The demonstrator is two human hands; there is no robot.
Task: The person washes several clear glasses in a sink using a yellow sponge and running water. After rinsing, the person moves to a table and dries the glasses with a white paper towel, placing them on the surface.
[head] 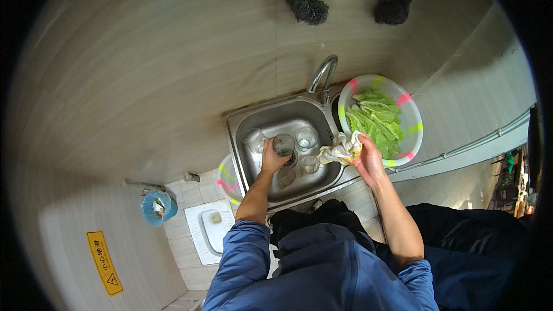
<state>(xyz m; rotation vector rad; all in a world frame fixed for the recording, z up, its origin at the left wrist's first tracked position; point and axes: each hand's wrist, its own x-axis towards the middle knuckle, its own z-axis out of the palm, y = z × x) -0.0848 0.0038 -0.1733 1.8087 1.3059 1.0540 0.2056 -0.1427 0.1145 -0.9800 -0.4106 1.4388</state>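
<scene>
Over the stainless steel sink (276, 114), my left hand (273, 157) is closed around a clear drinking glass (284, 145), its open rim facing up at the camera. My right hand (370, 160) grips a crumpled white cloth with yellow edging (341, 148) above the sink's right rim. Several other glasses lie or stand in the basin, among them one at the right (306, 137), one below it (310, 164) and one at the left (252, 135). A curved metal faucet (325, 73) rises behind the basin.
A plastic basin (412, 138) holding leafy lettuce (376, 119) sits right of the sink. Another basin (228, 179) is partly hidden at the sink's left. A squat toilet (209, 231) and a blue-lined bin (159, 208) are at lower left. Dark scouring pads (304, 2) hang on the wall.
</scene>
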